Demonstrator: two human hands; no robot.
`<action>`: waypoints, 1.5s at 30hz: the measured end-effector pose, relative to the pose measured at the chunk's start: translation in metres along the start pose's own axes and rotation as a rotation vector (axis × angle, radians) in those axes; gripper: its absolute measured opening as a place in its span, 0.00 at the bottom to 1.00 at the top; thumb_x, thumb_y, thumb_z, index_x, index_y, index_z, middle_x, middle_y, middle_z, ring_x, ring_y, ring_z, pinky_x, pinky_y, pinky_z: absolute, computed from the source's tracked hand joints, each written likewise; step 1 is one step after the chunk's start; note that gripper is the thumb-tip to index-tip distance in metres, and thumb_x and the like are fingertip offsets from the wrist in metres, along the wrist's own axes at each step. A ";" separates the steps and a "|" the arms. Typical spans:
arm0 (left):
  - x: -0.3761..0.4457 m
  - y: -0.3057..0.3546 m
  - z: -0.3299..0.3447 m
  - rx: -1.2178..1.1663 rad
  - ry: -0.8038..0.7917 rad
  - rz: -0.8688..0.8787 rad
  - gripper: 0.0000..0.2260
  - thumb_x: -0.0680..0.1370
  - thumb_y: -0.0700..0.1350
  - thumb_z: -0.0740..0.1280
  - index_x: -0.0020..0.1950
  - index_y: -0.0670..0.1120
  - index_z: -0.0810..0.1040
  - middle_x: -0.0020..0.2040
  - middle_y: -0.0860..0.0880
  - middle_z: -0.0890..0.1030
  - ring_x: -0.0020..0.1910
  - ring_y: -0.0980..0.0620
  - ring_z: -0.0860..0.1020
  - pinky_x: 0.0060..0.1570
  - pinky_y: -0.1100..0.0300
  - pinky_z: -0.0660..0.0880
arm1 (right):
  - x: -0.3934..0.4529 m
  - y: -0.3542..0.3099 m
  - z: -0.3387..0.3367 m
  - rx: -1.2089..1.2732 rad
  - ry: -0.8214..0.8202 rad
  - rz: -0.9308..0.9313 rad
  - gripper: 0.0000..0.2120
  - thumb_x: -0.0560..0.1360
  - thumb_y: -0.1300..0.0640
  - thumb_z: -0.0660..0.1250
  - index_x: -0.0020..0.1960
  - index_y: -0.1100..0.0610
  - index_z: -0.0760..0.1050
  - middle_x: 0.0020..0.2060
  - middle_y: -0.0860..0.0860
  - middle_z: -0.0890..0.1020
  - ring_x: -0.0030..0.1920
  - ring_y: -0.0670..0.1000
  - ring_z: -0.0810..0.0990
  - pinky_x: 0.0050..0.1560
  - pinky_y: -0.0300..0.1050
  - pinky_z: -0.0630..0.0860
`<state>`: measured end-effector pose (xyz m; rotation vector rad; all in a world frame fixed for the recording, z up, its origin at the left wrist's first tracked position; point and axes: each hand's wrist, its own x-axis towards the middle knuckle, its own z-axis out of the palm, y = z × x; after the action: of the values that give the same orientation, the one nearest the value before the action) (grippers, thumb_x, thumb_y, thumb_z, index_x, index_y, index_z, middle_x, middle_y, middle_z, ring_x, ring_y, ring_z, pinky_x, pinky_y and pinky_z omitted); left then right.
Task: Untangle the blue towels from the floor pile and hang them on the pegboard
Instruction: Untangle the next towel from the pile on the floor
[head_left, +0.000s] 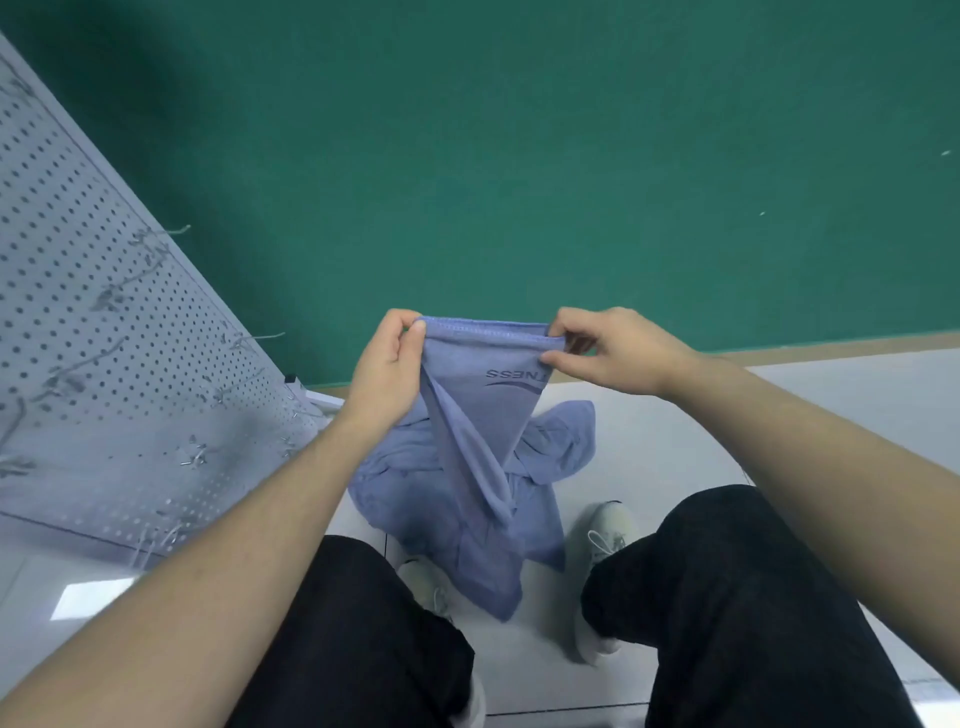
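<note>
Nearest the camera are the person's knees in black trousers (727, 597), spread apart, with pale lace-up sneakers (605, 540) planted on the glossy light-grey tiled floor (675, 447). Between the feet lies the crumpled pile of blue towels (467, 525), spreading from the shoes back toward the wall.

Above the pile, both bare forearms reach forward. The left hand (384, 369) pinches one top corner of a lifted blue microfibre towel (478, 395) between thumb and curled fingers; the right hand (618, 348) pinches the other corner the same way, thumb beneath the stitched hem. The hem is pulled taut between the two hands — the rest of the towel narrows into a twisted fold that hangs down and meets the pile. Dark printed lettering, upside down and partly covered by the right thumb, shows just below the hem.

To the left stands the white perforated metal pegboard (78, 322), tilted in the view, with several thin metal hooks (254, 339) sticking out of it. Behind everything runs a plain green wall (519, 156) with a tan baseboard strip (831, 349) — it meets the floor beyond the right hand.
</note>
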<state>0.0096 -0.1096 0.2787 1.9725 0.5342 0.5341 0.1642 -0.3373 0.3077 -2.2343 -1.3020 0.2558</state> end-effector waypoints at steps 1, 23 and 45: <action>0.000 0.011 -0.006 0.049 -0.006 0.047 0.08 0.85 0.49 0.57 0.48 0.53 0.72 0.43 0.41 0.77 0.40 0.52 0.72 0.48 0.50 0.74 | -0.001 -0.006 -0.011 -0.037 0.029 -0.033 0.07 0.78 0.47 0.70 0.49 0.50 0.76 0.40 0.46 0.84 0.43 0.52 0.82 0.46 0.47 0.77; -0.034 0.225 -0.114 0.743 0.199 0.432 0.12 0.86 0.52 0.49 0.55 0.46 0.66 0.40 0.46 0.78 0.39 0.39 0.75 0.39 0.50 0.69 | -0.032 -0.165 -0.198 -0.137 0.220 -0.079 0.13 0.76 0.50 0.71 0.45 0.48 0.65 0.40 0.50 0.83 0.42 0.56 0.81 0.47 0.52 0.79; -0.088 0.261 -0.098 -0.298 -0.128 -0.018 0.21 0.79 0.60 0.64 0.55 0.41 0.74 0.41 0.48 0.81 0.32 0.53 0.77 0.32 0.59 0.76 | -0.043 -0.206 -0.178 0.820 0.312 0.248 0.13 0.80 0.57 0.67 0.53 0.45 0.64 0.42 0.53 0.81 0.35 0.50 0.76 0.36 0.43 0.73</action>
<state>-0.0809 -0.2002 0.5415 1.7027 0.3688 0.4449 0.0624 -0.3562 0.5630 -1.6251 -0.5867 0.4201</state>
